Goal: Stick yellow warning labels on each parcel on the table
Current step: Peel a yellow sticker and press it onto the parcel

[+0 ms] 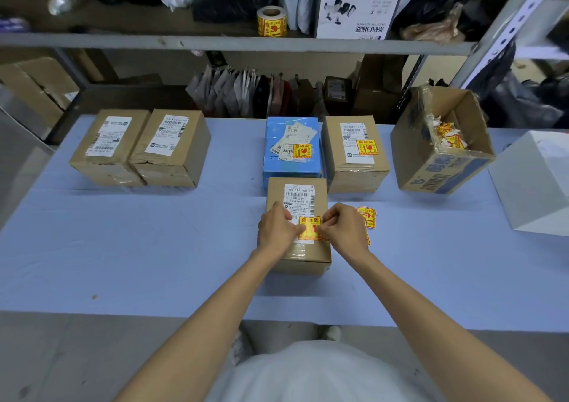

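Observation:
A small brown parcel (297, 192) with a white shipping label lies in front of me on the blue table (154, 241). A yellow warning label (309, 224) rests on its top. My left hand (277, 232) presses the label's left side and my right hand (343, 227) pinches its right edge. A strip of spare yellow labels (368, 217) lies just right of my right hand. Behind, a blue parcel (292, 167) and a brown parcel (357, 174) each carry a yellow label. Two brown parcels (109, 146) (172, 149) at the left show only white labels.
An open carton (443, 170) holding label scraps stands tilted at the right, with a white box (535, 186) beyond it. A roll of yellow labels (272, 21) sits on the shelf above, beside a white product box (357, 10). Bags and cartons fill the shelves.

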### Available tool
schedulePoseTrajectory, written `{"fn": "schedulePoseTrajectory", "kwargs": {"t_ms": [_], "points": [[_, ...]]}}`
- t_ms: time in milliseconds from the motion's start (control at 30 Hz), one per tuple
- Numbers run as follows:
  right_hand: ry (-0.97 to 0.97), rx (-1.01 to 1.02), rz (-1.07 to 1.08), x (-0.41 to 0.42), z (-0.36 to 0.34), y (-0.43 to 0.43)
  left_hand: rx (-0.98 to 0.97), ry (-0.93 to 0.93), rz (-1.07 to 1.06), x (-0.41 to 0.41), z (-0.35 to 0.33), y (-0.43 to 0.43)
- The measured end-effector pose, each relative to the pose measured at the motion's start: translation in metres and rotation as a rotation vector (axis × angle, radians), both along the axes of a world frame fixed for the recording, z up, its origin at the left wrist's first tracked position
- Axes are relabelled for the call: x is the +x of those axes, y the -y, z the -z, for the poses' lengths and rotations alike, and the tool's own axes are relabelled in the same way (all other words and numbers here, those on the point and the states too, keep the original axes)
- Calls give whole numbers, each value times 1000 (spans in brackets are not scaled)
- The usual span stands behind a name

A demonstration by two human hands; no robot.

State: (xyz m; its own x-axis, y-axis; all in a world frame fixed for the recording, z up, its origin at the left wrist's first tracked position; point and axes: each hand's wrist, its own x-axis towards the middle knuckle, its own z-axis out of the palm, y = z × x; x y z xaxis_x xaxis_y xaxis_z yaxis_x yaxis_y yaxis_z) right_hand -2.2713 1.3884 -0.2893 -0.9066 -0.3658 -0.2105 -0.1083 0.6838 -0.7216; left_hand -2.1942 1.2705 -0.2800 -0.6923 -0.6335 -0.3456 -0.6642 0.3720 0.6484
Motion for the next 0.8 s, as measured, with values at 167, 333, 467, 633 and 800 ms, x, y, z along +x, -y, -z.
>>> {"fn": "schedulePoseTrajectory", "kwargs": {"t_ms": [167,333,467,633,800], "points": [[-105,211,-114,-6,-6,-4,-59,-78,58,10,6,7],[-21,-55,-191,-12,-7,-12,35,-194,156,11,7,10],[32,-115,-208,-9,5,-14,44,-173,183,11,7,17],[13,-135,-179,-12,3,-15,10,-128,212,12,4,20],[-10,-112,-286,-7,4,-13,-33,-105,248,10,1,18]]}}
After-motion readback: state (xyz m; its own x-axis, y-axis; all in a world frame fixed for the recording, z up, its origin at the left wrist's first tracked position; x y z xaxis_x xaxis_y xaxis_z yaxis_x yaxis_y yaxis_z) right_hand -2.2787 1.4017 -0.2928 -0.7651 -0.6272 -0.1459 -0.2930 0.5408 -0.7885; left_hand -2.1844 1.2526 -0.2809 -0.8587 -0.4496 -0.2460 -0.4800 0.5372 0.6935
